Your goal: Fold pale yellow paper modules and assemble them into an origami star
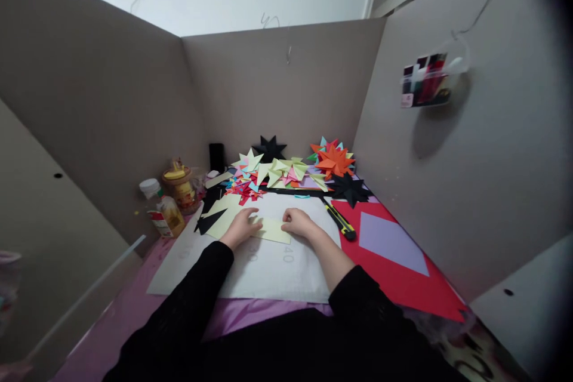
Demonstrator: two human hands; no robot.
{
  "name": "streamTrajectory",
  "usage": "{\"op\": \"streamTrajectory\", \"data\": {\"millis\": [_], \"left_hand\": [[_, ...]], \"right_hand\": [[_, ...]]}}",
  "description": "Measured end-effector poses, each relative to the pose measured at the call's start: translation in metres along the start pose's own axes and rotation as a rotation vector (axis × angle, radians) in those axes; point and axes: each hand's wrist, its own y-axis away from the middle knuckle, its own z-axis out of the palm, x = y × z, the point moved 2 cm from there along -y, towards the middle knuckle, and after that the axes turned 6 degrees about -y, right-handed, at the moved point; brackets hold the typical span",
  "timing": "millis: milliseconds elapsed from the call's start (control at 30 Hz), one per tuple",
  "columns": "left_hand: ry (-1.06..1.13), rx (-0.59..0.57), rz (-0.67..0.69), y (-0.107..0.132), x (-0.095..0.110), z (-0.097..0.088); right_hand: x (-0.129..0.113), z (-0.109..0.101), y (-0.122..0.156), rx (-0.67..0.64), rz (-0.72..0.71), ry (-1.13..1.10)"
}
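Head view: midway between the counter's (129, 304) side edges, left hand (244, 227) and right hand (298, 222) curl loosely at either end of a yellow paper strip (272, 230); whether they pinch it, I cannot tell. Probably lining up a fold, calling next for matched edges.

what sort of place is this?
Probably a papercraft workspace, walled off on three sides: folded paper stars pile up at the back, a yellow-and-black cutter lies to the right, and grey panels enclose it.
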Motion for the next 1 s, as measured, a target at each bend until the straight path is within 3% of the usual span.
{"op": "streamTrajectory", "data": {"millis": [133,233,300,433,667,867,1000], "left_hand": [[0.198,0.160,-0.118,-0.003,-0.007,0.011],[0.202,0.191,-0.081,0.005,-0.004,0.009],[0.121,0.108,0.029,0.011,0.000,0.006],[-0.124,-0.172,0.193,0.019,0.007,0.006],[-0.276,-0.210,0.133,0.017,0.006,0.008],[-0.270,-0.144,0.117,0.017,0.002,0.012],[-0.234,0.006,0.095,0.016,-0.002,0.011]], "right_hand": [[0.000,-0.003,-0.003,0.044,0.005,-0.083],[-0.002,-0.006,-0.001,0.055,0.001,-0.107],[-0.006,-0.007,0.005,0.023,-0.035,-0.107],[-0.014,-0.003,0.015,-0.077,-0.123,-0.004],[-0.014,0.004,0.014,-0.039,-0.104,-0.127],[-0.019,0.005,0.017,0.047,-0.062,-0.411],[-0.021,0.008,0.016,0.054,-0.083,-0.392]]}}
